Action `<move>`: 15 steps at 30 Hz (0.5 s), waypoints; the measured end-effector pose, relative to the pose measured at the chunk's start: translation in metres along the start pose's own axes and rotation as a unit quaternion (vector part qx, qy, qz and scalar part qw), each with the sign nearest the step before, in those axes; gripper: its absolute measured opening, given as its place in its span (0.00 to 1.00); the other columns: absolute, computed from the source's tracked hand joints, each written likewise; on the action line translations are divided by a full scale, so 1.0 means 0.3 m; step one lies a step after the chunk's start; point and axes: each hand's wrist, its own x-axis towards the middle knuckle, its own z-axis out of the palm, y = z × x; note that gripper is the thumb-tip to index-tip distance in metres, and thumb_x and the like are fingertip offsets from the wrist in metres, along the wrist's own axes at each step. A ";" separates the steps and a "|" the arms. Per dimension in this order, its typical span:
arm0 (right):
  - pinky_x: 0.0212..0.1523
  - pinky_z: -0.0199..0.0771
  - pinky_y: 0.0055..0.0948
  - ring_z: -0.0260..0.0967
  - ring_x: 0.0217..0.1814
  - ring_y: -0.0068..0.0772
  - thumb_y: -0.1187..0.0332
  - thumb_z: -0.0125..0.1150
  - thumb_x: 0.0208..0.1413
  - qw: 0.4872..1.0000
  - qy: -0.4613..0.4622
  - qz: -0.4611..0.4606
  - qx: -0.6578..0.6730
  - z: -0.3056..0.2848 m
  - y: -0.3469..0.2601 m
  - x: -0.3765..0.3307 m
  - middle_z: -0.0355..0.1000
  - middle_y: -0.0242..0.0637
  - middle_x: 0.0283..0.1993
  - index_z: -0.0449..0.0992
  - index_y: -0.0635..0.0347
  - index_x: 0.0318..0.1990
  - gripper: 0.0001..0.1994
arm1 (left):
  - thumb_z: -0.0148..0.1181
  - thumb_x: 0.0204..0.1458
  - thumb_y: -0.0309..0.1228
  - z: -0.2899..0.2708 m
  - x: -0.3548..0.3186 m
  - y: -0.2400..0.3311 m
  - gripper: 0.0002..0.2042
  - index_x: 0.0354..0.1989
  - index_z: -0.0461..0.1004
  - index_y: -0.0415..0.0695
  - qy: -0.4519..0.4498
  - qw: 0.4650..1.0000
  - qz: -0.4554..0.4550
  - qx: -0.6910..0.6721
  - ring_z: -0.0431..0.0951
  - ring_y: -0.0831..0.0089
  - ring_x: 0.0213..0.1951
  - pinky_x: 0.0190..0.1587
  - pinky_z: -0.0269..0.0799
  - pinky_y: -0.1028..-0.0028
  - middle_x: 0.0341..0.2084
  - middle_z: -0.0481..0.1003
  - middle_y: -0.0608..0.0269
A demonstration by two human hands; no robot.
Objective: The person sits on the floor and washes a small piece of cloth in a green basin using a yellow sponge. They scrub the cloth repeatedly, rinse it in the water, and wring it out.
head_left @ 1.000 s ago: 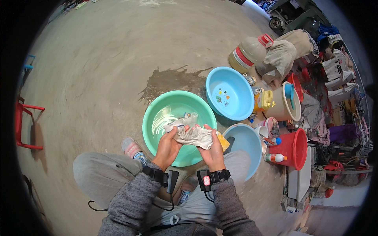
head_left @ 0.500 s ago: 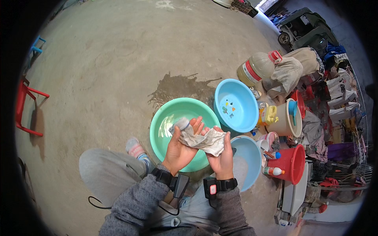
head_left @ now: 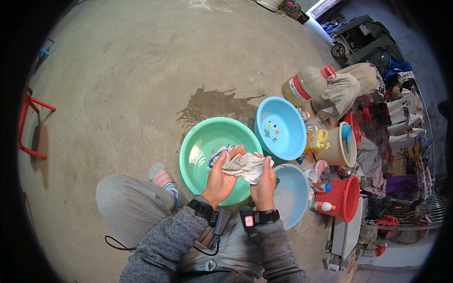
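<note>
A crumpled off-white cloth, sock-like in size, is stretched between my hands above the green basin. A dark blue edge shows at its left end, where it hangs by my thumb. My left hand is closed on that end, palm turned up. My right hand pinches the other end between thumb and fingers, over the basin's right rim. Shallow water with light reflections lies in the green basin. Part of the cloth is hidden by my fingers.
Right of the green basin stand a blue basin and a pale blue basin. Beyond them are a red bucket, a beige bucket, a yellow bottle and a large jug. A red stool stands far left.
The blue-edged left end of the cloth has dropped lower toward the basin. My hands have drawn slightly closer together, and the cloth is more bunched between them.
</note>
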 end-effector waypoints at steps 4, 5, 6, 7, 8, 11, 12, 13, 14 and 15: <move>0.69 0.48 0.36 0.49 0.72 0.43 0.64 0.40 0.67 0.891 -0.147 -0.162 -0.398 0.021 0.098 0.009 0.56 0.49 0.68 0.62 0.67 0.63 0.22 | 0.36 0.66 0.43 -0.007 -0.004 -0.038 0.24 0.65 0.57 0.42 0.050 0.997 -0.001 0.063 0.61 0.69 0.63 0.66 0.53 0.69 0.61 0.63 0.59; 0.69 0.46 0.37 0.48 0.72 0.45 0.63 0.40 0.67 0.897 -0.121 -0.161 -0.394 0.019 0.117 0.023 0.55 0.50 0.68 0.61 0.68 0.63 0.22 | 0.36 0.66 0.43 -0.009 -0.009 -0.052 0.24 0.66 0.55 0.44 0.032 0.996 0.021 0.082 0.61 0.69 0.63 0.66 0.54 0.70 0.62 0.62 0.59; 0.70 0.45 0.38 0.47 0.72 0.46 0.62 0.39 0.67 0.889 -0.120 -0.152 -0.416 0.014 0.130 0.060 0.54 0.52 0.68 0.61 0.68 0.63 0.23 | 0.35 0.66 0.43 -0.016 -0.011 -0.051 0.23 0.66 0.55 0.48 0.095 0.992 -0.058 0.060 0.61 0.69 0.63 0.66 0.54 0.69 0.62 0.61 0.62; 0.70 0.44 0.38 0.46 0.73 0.47 0.61 0.39 0.67 0.879 -0.126 -0.155 -0.433 0.007 0.146 0.084 0.53 0.53 0.69 0.61 0.69 0.63 0.23 | 0.35 0.66 0.44 -0.020 -0.017 -0.062 0.23 0.66 0.55 0.47 0.064 0.995 -0.065 0.042 0.62 0.69 0.62 0.65 0.55 0.68 0.62 0.62 0.62; 0.71 0.41 0.36 0.46 0.73 0.45 0.63 0.34 0.68 0.889 -0.122 -0.103 -0.428 -0.006 0.148 0.112 0.53 0.52 0.69 0.60 0.70 0.63 0.23 | 0.36 0.66 0.45 -0.025 -0.015 -0.070 0.23 0.65 0.56 0.47 0.041 0.998 -0.050 0.024 0.62 0.69 0.62 0.65 0.55 0.68 0.62 0.62 0.63; 0.70 0.40 0.40 0.44 0.73 0.53 0.60 0.39 0.65 0.819 -0.166 -0.185 -0.517 -0.044 0.154 0.131 0.52 0.56 0.68 0.60 0.68 0.63 0.24 | 0.36 0.65 0.48 -0.049 -0.004 -0.060 0.24 0.64 0.57 0.46 0.031 0.997 -0.066 0.017 0.63 0.70 0.61 0.64 0.57 0.66 0.60 0.64 0.64; 0.70 0.40 0.40 0.44 0.73 0.52 0.62 0.38 0.65 0.783 -0.205 -0.200 -0.553 -0.054 0.160 0.117 0.53 0.56 0.68 0.60 0.68 0.63 0.23 | 0.36 0.65 0.47 -0.056 0.001 -0.054 0.24 0.63 0.58 0.46 0.048 0.995 -0.080 0.024 0.63 0.70 0.61 0.64 0.57 0.66 0.60 0.64 0.64; 0.70 0.41 0.40 0.44 0.73 0.52 0.63 0.38 0.65 0.793 -0.197 -0.197 -0.542 -0.061 0.158 0.108 0.54 0.57 0.67 0.60 0.68 0.63 0.23 | 0.35 0.65 0.47 -0.062 0.008 -0.045 0.24 0.63 0.58 0.46 0.068 0.995 -0.066 0.041 0.63 0.70 0.61 0.64 0.57 0.65 0.60 0.64 0.64; 0.70 0.41 0.40 0.44 0.73 0.51 0.63 0.38 0.65 0.789 -0.206 -0.198 -0.544 -0.069 0.151 0.107 0.54 0.57 0.67 0.61 0.68 0.63 0.23 | 0.34 0.65 0.47 -0.061 0.009 -0.054 0.24 0.63 0.58 0.46 0.072 0.996 -0.042 0.036 0.62 0.69 0.62 0.65 0.55 0.65 0.61 0.63 0.64; 0.70 0.41 0.40 0.44 0.73 0.51 0.64 0.39 0.65 0.763 -0.236 -0.193 -0.570 -0.069 0.150 0.098 0.55 0.57 0.67 0.61 0.68 0.62 0.23 | 0.34 0.65 0.47 -0.061 0.009 -0.053 0.24 0.63 0.58 0.46 0.070 0.995 -0.077 0.002 0.62 0.68 0.62 0.65 0.56 0.65 0.60 0.63 0.63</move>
